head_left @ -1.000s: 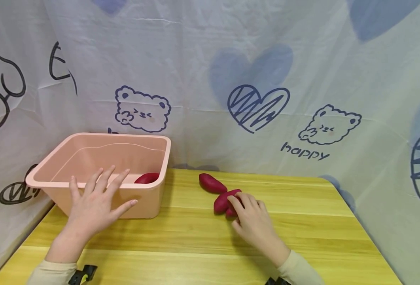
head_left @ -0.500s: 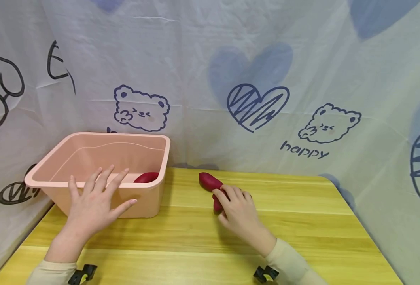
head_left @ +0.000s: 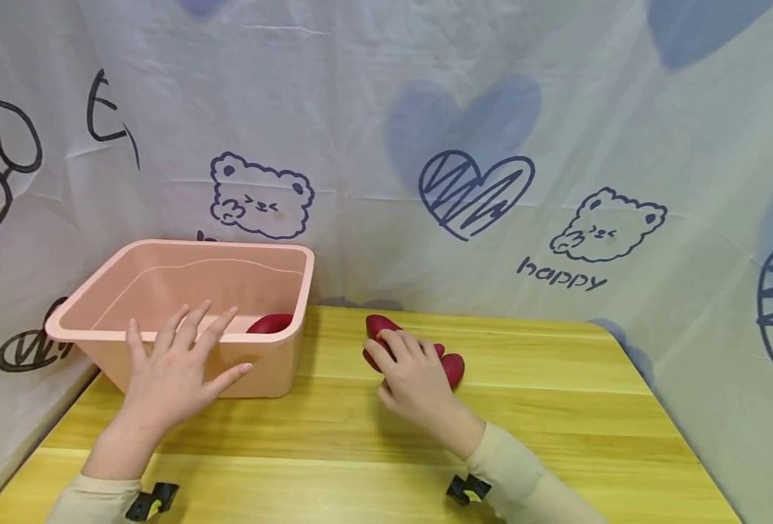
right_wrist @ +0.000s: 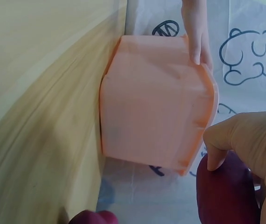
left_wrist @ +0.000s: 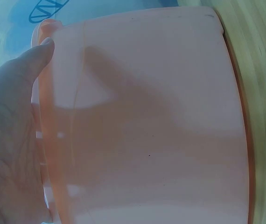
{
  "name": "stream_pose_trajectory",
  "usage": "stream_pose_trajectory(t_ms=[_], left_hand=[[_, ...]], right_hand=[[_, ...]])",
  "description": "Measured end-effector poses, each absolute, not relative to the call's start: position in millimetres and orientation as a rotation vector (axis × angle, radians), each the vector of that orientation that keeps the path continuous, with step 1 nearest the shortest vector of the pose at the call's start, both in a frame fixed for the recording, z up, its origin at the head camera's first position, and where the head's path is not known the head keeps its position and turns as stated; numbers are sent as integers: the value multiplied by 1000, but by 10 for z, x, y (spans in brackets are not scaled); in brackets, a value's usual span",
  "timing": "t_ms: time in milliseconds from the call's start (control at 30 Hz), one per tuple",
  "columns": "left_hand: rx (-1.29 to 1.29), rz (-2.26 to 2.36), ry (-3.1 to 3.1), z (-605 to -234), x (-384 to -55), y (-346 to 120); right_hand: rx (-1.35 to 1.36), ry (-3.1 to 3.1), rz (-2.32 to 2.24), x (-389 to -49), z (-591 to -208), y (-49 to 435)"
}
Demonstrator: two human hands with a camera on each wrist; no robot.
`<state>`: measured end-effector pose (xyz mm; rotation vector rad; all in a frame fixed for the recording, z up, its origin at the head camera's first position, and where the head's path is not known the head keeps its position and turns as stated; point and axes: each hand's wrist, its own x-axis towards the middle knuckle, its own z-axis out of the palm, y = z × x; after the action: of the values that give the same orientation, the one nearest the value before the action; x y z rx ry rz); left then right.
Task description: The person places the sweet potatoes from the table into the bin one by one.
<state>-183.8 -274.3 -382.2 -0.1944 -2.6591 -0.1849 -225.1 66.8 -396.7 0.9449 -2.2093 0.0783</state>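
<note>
The right hand (head_left: 419, 378) had its grip curled around a dark red, smooth, tapered tuber (right_wrist: 228, 191), apparently raised over the yellow wood-grain table (head_left: 557, 437). Similar dark red tubers (head_left: 453, 370) lay around that hand, partly hidden. The left hand (head_left: 177, 371), fingers straight and spread, rested at the near rim of a pale pink, rectangular plastic bin (head_left: 268, 371), where another dark red tuber (head_left: 271, 324) lay.

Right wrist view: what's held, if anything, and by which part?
The right hand holds a dark red sweet potato, thumb near one end; other contacts mostly hidden. The left hand rests on the pink bin, fingers spread over its rim.
</note>
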Motion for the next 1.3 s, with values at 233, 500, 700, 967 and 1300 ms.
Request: stream_pose_trajectory(t_ms=[233,500,700,967,1300], left_hand=[[-194,-172,-2661,-3820,-1843,-2748],[-194,-168,-2661,-3823,-1835,-2748],[-190,-177,-2661,-3828,-1839,-2744],[-188,-175,-2656,-3828,-1833,-2734],[-196,-171,-2652,-3827,-1829,-2736]], right_hand=[[951,-2218,80,-2273,-3899,559],[961,-2233,76,-2327,-3793,439],[970,-2215,89,-2350,-3695,332],[981,-2213,89,-2393,-3594,209],[991,-2143,109,-2483,-3473,26]])
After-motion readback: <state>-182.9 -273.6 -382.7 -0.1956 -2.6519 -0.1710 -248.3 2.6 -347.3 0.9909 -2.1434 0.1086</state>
